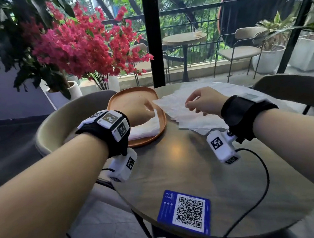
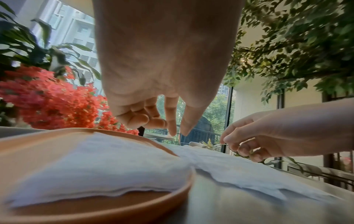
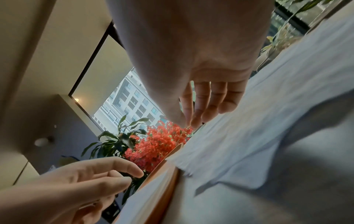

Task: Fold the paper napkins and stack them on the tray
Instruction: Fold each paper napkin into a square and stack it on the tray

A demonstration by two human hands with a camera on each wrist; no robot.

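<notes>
Left hand: hovered over the tray, grip loose, empty.
Right hand: above the loose napkins, grip unclear.
Folded napkins: lay on the tray.

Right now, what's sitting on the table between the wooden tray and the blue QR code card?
Nothing; in the head view the stretch of table between the wooden tray and the QR code card is bare, showing only a light reflection.

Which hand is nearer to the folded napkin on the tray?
Left. The left hand hovers directly above the folded napkin on the tray; the right hand is off to the side, over the unfolded napkins on the table.
</notes>
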